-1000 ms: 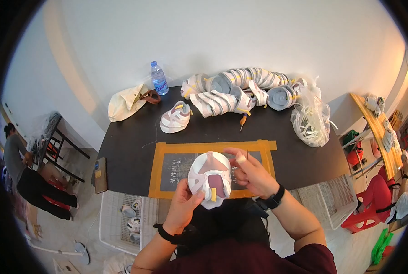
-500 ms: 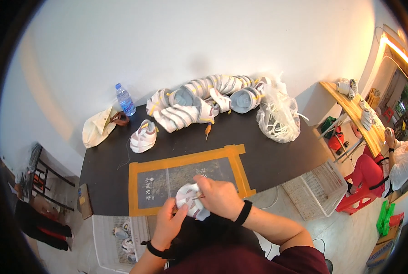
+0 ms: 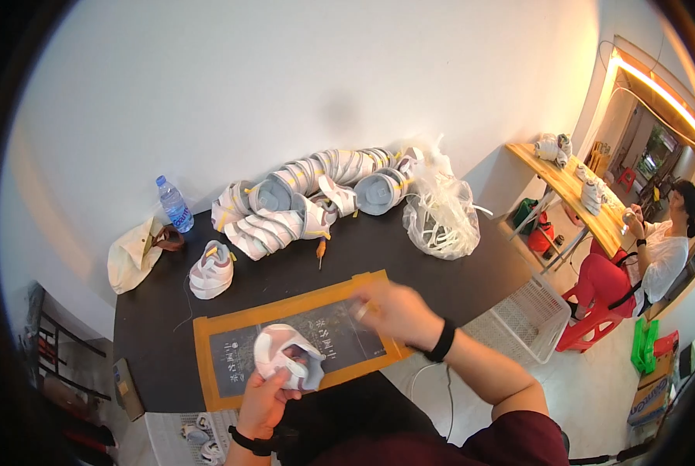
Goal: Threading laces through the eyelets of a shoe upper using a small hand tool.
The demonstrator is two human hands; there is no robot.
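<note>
A small white sneaker (image 3: 285,357) sits clasped in the left hand (image 3: 266,392), fingers curled round it, over the orange-edged cutting mat (image 3: 207,342) at the near edge of the black table (image 3: 440,272), while the blurred right hand (image 3: 394,311) hovers just right of it, grip unclear.

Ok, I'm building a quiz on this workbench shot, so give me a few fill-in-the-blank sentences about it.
1. The left hand holds a small white ____ over the mat.
2. The right hand wears a black band on its ____.
3. The water bottle has a ____ cap.

Missing words: shoe; wrist; blue
</note>
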